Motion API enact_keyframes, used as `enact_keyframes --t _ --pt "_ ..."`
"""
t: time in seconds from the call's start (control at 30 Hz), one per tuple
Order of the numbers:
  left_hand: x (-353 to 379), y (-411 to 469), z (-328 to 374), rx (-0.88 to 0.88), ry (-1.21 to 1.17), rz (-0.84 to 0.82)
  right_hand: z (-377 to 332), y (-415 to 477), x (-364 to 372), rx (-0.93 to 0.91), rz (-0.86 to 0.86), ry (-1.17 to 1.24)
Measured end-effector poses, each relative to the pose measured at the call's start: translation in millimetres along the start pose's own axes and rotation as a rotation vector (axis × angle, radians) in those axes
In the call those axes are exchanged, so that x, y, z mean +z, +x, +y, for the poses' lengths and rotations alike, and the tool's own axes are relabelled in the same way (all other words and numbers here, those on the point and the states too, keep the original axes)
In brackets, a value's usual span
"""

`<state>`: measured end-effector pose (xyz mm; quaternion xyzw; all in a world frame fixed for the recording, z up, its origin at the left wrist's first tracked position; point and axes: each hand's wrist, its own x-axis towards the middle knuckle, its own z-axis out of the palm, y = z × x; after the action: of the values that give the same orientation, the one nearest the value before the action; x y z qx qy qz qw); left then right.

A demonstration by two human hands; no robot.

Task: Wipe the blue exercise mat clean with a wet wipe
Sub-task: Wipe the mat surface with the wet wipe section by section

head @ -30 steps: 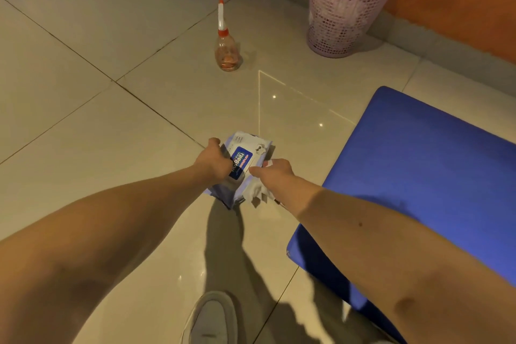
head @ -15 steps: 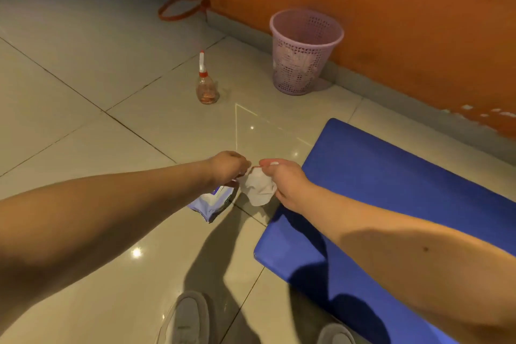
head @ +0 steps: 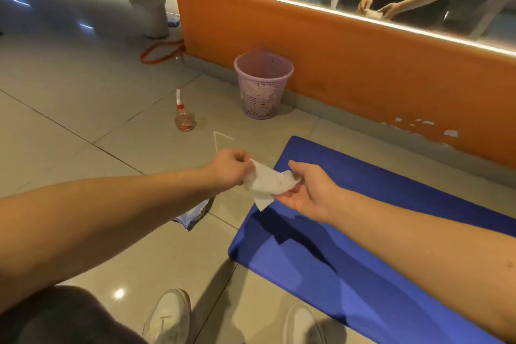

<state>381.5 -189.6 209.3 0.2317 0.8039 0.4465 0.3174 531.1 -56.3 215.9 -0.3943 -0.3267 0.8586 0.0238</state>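
A blue exercise mat [head: 349,254] lies flat on the tiled floor at the right, its near corner by my feet. Above its left edge I hold a white wet wipe [head: 269,183] stretched between both hands. My left hand [head: 230,169] pinches the wipe's upper left edge. My right hand [head: 310,190], palm turned up, holds the wipe's right side between thumb and fingers. The wet wipe pack [head: 195,213] lies on the floor below my left forearm, mostly hidden by it.
A pink mesh waste basket [head: 262,84] stands against the orange wall [head: 363,70]. A small spray bottle [head: 183,114] with a red-and-white nozzle stands on the floor left of it. An orange cord [head: 160,53] and a grey bin [head: 149,15] lie further back. My white shoes [head: 167,318] are at the bottom.
A wipe came out of the pack, which stayed on the floor. Both hands rose and now spread the wipe open over the mat's edge. The view tilted up.
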Motion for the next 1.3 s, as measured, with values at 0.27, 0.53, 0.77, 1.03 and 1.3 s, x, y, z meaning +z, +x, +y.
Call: enact_keyframes --t 0.27,0.53,0.77,1.03,1.3 --pt "31.2 -25.7 -20.4 -0.115 -0.119 -0.018 21.8 6.9 -37.5 0.039 -0.018 -0.183" --pt "34.6 -23.6 -27.8 -0.283 -0.327 -0.018 14.7 5.4 -35.7 0.045 -0.004 -0.281" --pt "22.5 -29.5 -30.2 -0.096 -0.160 -0.262 13.1 4.9 -35.1 0.078 0.011 -0.319" --pt "25.5 -34.1 -30.8 0.095 -0.001 -0.159 14.3 9.0 -39.9 0.109 -0.099 -0.323" --pt "20.0 -35.2 -27.1 0.000 -0.106 -0.114 14.5 2.2 -45.0 -0.095 -0.093 -0.535"
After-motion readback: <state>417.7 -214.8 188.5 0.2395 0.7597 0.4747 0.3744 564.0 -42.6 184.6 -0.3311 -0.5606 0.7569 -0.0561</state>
